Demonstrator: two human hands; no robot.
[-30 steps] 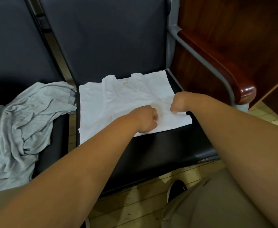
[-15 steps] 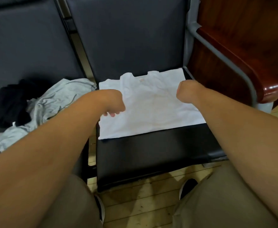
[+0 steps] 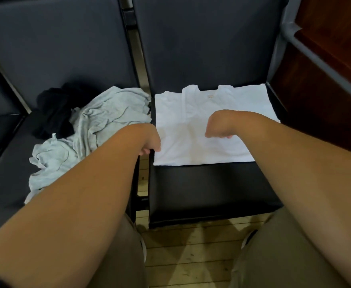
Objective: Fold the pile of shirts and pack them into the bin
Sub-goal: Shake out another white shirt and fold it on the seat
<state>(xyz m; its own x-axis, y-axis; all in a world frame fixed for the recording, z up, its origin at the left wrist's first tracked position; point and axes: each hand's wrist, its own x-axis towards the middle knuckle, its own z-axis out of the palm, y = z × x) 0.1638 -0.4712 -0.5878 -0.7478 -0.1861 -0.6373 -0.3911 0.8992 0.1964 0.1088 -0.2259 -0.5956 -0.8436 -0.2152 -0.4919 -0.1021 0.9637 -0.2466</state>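
While the white T-shirt lies spread on the black seat, collar toward the backrest and its near hem straight across the seat, the step in hand looks like the side fold. The left hand sits at the shirt's left edge, close to the near corner, fingers curled under the palm. The right hand is over the cloth right of centre, knuckles up and fingers curled down. For both, I cannot tell whether the grip is closed on fabric or on nothing, since the fingertips are tucked mostly out of sight.

To do the fold well, I judge that the left grip should take the edge with all its layers together and carry it toward the middle line below the collar. Meanwhile the right hand should pin the centre flat so the shirt does not slide on the smooth seat. The fold line should run straight from shoulder to hem; a slanted line would leave a crooked packet. The cloth looks thin and limp, so it will likely sag and wrinkle if lifted high; a low, short sweep suits it better.

A crumpled grey shirt and a black garment lie on the neighbouring seat to the left, the grey one just beside the white shirt's far-left corner. No bin shows in view, so packing seems some way off.
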